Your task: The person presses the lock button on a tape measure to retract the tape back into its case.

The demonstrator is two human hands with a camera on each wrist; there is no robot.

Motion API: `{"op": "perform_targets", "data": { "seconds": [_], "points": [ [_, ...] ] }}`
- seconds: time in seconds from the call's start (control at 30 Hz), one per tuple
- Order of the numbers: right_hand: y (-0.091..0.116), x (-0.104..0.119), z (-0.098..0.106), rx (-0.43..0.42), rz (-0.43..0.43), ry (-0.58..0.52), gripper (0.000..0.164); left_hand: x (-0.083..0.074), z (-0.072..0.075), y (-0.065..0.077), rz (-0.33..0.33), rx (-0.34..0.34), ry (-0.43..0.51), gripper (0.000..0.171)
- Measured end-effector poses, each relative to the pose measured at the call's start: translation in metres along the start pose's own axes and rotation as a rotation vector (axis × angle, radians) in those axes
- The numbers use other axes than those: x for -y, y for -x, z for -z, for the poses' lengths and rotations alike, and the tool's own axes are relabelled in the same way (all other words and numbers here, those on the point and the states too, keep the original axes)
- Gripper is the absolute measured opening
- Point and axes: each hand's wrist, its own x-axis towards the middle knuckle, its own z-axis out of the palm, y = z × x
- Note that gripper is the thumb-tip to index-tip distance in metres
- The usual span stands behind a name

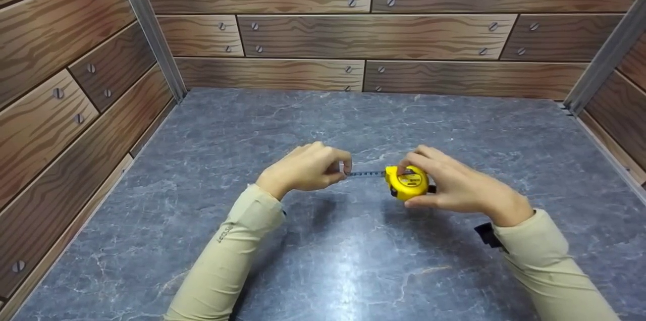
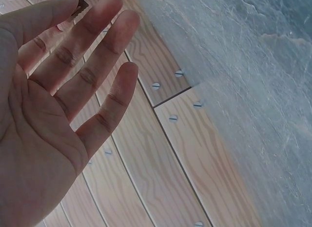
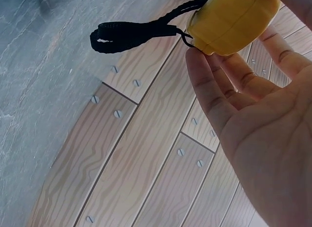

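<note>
A yellow tape measure (image 1: 410, 183) is held above the table in my right hand (image 1: 456, 182), thumb below and fingers over the top. From its left side a short length of blade (image 1: 367, 173) runs out to my left hand (image 1: 313, 168). There the thumb and index finger pinch the blade's end, while the other fingers stand loosely apart in the left wrist view. A dark metal hook (image 2: 80, 7) shows at the left thumb tip. In the right wrist view a black wrist strap (image 3: 136, 35) hangs from the yellow case (image 3: 234, 22).
Below the hands spreads a grey marbled tabletop (image 1: 212, 134). Wood-patterned panels (image 1: 303, 36) wall it at the back and both sides, with metal corner posts (image 1: 151, 28) between them.
</note>
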Motion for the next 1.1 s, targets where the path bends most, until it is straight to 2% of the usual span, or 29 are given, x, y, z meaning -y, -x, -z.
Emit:
{"op": "perform_targets", "data": {
  "seconds": [0.5,0.93,1.1],
  "points": [
    [-0.002,0.003,-0.007,-0.017,0.023,0.005,0.049,-0.002,-0.001,-0.002,-0.039,-0.005,0.022,0.01],
    [-0.003,0.002,-0.011,-0.041,0.068,0.008,0.048,-0.002,-0.002,-0.005,-0.032,-0.004,0.021,0.009],
    [-0.004,0.003,-0.013,-0.051,0.087,0.017,0.051,-0.002,-0.003,-0.007,-0.017,0.016,0.044,0.007]
  ]
}}
